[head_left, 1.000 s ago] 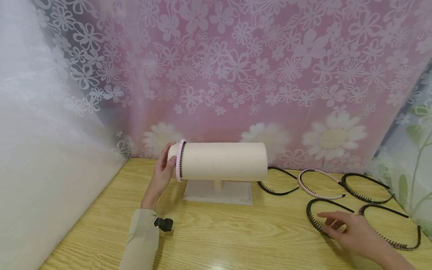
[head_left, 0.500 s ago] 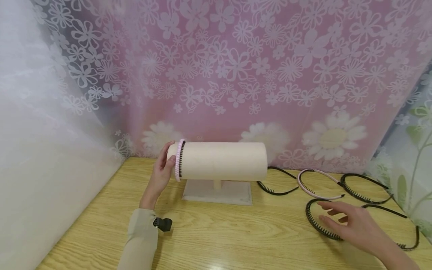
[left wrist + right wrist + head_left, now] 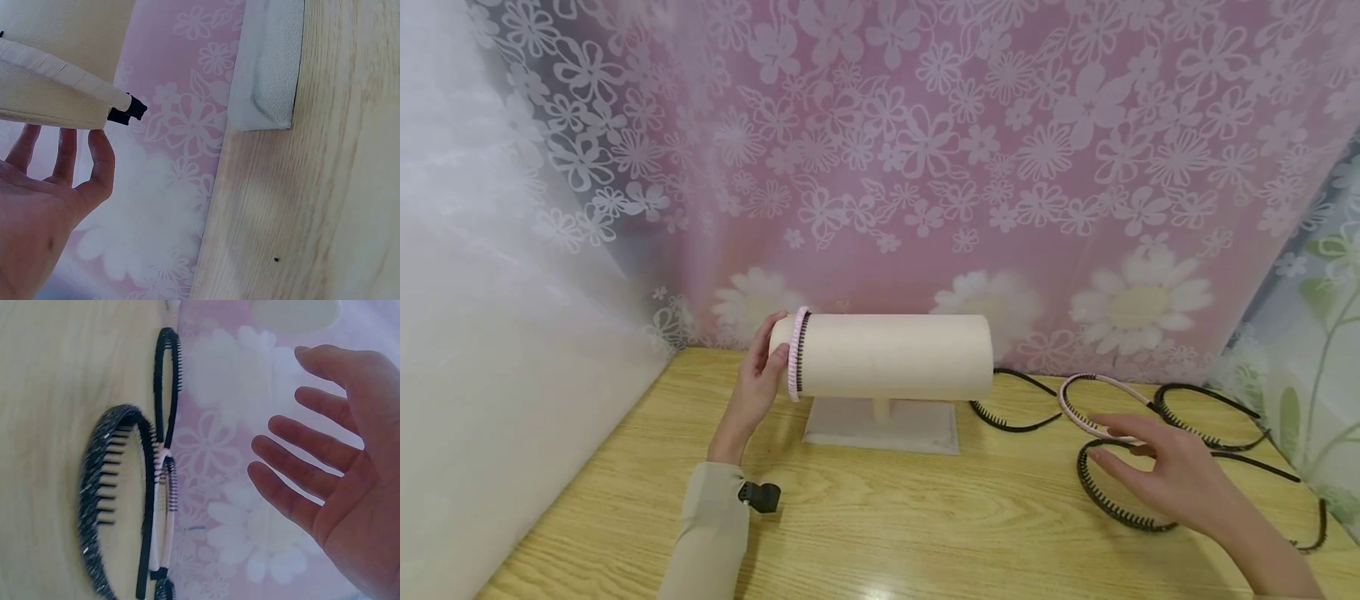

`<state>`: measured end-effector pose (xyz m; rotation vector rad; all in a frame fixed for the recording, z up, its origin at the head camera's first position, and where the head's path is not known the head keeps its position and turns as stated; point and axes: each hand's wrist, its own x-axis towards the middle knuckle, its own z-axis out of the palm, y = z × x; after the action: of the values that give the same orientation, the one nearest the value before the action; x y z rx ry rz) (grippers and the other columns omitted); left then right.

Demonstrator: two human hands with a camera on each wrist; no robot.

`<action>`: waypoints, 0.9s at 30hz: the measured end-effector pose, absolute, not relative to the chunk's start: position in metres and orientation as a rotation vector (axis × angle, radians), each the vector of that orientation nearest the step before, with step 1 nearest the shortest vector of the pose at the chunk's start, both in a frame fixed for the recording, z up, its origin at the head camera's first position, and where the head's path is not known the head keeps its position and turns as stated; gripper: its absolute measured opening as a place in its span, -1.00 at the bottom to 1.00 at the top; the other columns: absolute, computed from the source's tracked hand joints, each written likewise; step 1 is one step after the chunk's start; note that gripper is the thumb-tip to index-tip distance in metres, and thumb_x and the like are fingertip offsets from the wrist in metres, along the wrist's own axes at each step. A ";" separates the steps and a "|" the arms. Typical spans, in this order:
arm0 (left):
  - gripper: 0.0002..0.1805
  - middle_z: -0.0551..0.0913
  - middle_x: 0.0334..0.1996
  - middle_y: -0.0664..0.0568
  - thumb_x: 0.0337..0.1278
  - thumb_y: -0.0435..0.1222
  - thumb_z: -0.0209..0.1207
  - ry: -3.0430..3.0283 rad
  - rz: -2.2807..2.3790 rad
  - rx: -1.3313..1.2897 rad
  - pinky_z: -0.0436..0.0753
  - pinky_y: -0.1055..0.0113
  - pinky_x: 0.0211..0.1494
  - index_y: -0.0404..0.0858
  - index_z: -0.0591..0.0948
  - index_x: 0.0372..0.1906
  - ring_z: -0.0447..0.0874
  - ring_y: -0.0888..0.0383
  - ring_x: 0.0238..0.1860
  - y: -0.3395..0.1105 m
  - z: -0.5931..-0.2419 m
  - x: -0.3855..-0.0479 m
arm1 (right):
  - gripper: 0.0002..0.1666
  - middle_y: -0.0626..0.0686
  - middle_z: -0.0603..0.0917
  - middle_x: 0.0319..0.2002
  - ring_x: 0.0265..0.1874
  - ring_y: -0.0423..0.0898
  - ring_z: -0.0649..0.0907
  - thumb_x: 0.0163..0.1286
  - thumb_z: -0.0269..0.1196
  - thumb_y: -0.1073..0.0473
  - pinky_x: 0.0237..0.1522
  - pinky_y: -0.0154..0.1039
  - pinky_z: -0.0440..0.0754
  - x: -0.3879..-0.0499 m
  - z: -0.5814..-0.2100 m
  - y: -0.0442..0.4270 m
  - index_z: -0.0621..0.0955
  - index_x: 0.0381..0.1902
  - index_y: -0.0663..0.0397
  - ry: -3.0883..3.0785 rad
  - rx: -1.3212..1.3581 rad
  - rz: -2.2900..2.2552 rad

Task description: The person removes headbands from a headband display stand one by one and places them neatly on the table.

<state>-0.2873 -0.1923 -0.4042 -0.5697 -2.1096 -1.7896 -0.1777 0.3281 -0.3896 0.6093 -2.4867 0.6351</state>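
Observation:
A cream cylindrical headband stand (image 3: 895, 357) stands on the table, with a pink headband (image 3: 793, 358) around its left end. My left hand (image 3: 756, 387) holds that end, thumb at the front and the other fingers behind. In the left wrist view, bent fingers (image 3: 103, 164) meet the rim below the headband's black tips. My right hand (image 3: 1176, 471) hovers with spread fingers, holding nothing, above a glittery black headband (image 3: 1101, 496). The right wrist view shows its palm side and another headband (image 3: 167, 381) beyond the glittery one.
Behind lie a thin black headband (image 3: 1011, 429), a pink-and-black headband (image 3: 1070, 404) and a dark toothed headband (image 3: 1255, 446). One more dark headband (image 3: 1262, 464) is partly hidden by my right arm. A floral curtain (image 3: 865, 167) hangs behind the wooden table (image 3: 925, 525).
My right hand has risen slightly and moved away from me, off the glittery headband's front edge, and its fingers have spread wider. The left hand stays at the stand's end.

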 end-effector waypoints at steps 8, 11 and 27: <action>-0.43 0.39 0.44 0.04 0.62 -0.21 -0.10 -2.129 -1.773 -0.554 0.62 0.39 0.00 0.09 0.19 0.61 0.55 0.15 0.10 -0.193 -0.402 -0.287 | -0.44 0.06 0.78 0.01 -0.08 -0.60 0.56 0.16 0.55 0.17 -0.25 -0.59 0.58 -0.184 -0.374 0.311 0.71 0.16 -0.15 -2.459 0.635 0.628; -0.43 0.39 0.45 0.02 0.62 -0.21 -0.10 -2.126 -1.773 -0.560 0.62 0.39 -0.01 0.07 0.19 0.61 0.55 0.15 0.10 -0.193 -0.402 -0.288 | -0.41 0.11 0.76 0.06 0.01 -0.70 0.46 0.14 0.56 0.19 -0.22 -0.63 0.56 -0.186 -0.370 0.307 0.71 0.17 -0.13 -2.436 0.639 0.637; -0.44 0.42 0.42 0.02 0.61 -0.21 -0.09 -2.117 -1.787 -0.552 0.63 0.38 -0.04 0.12 0.23 0.59 0.57 0.16 0.05 -0.193 -0.403 -0.287 | -0.23 0.14 0.69 0.19 0.03 0.22 0.71 0.13 0.56 0.12 -0.12 0.20 0.66 -0.193 -0.351 0.283 0.60 0.34 -0.12 -2.408 0.631 0.595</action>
<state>-0.2873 -0.1928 -0.4031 -0.5517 -2.1175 -1.7871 -0.1934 0.2829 -0.3513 0.6310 -2.4083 0.5952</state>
